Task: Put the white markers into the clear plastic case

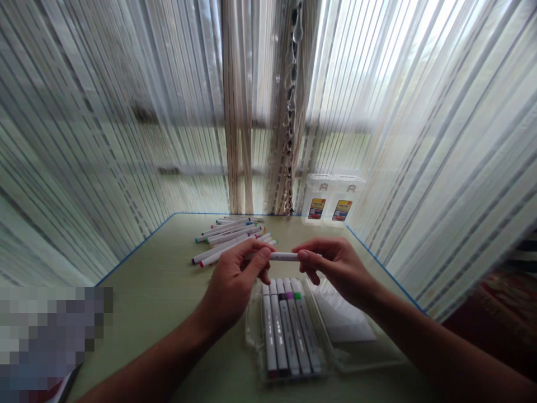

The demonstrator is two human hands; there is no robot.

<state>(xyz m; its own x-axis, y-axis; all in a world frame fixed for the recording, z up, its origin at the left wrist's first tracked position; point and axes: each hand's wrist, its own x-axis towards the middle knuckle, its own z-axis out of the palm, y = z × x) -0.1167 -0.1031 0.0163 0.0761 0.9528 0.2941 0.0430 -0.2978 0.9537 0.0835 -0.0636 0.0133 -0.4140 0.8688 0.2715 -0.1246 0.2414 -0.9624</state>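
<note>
A white marker (284, 256) lies level between my two hands, above the far end of an open clear plastic case. My left hand (239, 268) pinches one end between thumb and fingers; my right hand (331, 263) pinches the other, so both ends are hidden. Below them, several white markers (289, 330) lie side by side in the case (259, 341), some with black, purple or green bands. The case's lid (361, 352) is folded out to the right, with a white sheet (348, 319) in it.
Behind my left hand, loose markers (226, 235) with coloured ends are heaped on the green table (155, 280). Two clear containers with labels (325, 204) stand at the back right. String curtains (176, 112) hang around the table's blue edge. A pixelated patch (46, 341) covers the lower left.
</note>
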